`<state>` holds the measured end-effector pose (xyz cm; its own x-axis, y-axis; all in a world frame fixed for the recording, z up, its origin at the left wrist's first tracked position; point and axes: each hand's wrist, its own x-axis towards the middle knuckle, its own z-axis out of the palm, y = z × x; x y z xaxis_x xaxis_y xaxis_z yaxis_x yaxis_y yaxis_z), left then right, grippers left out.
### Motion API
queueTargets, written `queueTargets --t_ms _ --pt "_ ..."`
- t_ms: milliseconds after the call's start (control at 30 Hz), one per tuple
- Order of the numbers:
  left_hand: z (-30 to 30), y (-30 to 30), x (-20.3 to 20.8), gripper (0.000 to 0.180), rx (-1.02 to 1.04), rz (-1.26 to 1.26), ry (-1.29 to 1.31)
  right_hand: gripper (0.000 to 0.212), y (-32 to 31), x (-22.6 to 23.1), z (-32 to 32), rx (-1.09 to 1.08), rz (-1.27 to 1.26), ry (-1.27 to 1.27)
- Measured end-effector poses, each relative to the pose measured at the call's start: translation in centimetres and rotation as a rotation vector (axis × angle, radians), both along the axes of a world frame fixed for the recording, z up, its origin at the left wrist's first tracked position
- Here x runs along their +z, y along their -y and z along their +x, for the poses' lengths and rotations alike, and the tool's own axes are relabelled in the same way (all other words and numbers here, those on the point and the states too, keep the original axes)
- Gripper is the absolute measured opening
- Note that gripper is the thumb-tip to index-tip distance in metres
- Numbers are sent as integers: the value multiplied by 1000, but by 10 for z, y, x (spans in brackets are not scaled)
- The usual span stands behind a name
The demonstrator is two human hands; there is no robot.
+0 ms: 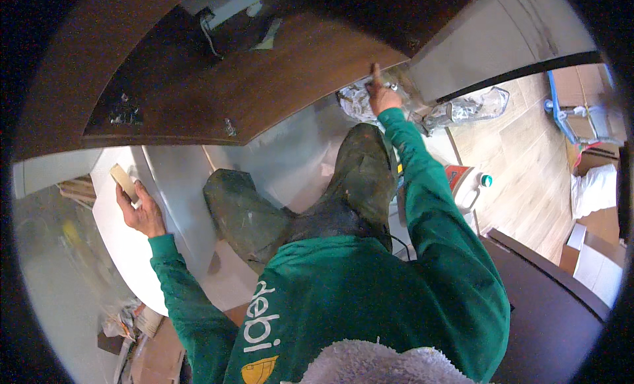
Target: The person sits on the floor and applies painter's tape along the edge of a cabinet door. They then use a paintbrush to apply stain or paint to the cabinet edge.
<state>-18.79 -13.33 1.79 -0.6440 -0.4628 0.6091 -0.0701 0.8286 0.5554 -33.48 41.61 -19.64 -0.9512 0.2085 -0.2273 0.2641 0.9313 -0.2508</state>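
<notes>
At the left, my left hand (144,212) is closed around a small flat tan block (123,180), gripped between thumb and fingers; whether it is wood or sponge I cannot tell. Below it is a smooth white surface (122,242). My right hand (383,97) reaches forward to the lower front edge of a dark brown cabinet (310,73), one finger stretched out and nothing seen in it. The other fingers are partly hidden. Crumpled clear plastic (355,101) lies just beside this hand.
A white jug (467,184) with a green cap stands right of my right forearm. More clear plastic (479,108) lies on the wood-look floor (522,153). Cardboard boxes (601,242) and a white bag (594,191) are far right. A dark panel (541,298) sits near right.
</notes>
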Motion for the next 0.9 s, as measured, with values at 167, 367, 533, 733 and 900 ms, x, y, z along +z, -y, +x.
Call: queueTargets --t_ms 167,367,533,733,900 --pt "0 3 3 44 -12 -44 -21 95 109 3 42 286 -39 -60" --pt "0 4 3 42 -7 -73 -61 46 222 6 91 540 -42 -1" --pt "1 4 5 43 20 -78 -49 52 226 7 101 699 -309 17" --pt "0 5 5 43 8 -114 -51 66 117 -2 46 -376 -1107 -395" --pt "-1 6 3 43 -4 -126 -66 55 129 -33 25 -310 -879 -392"
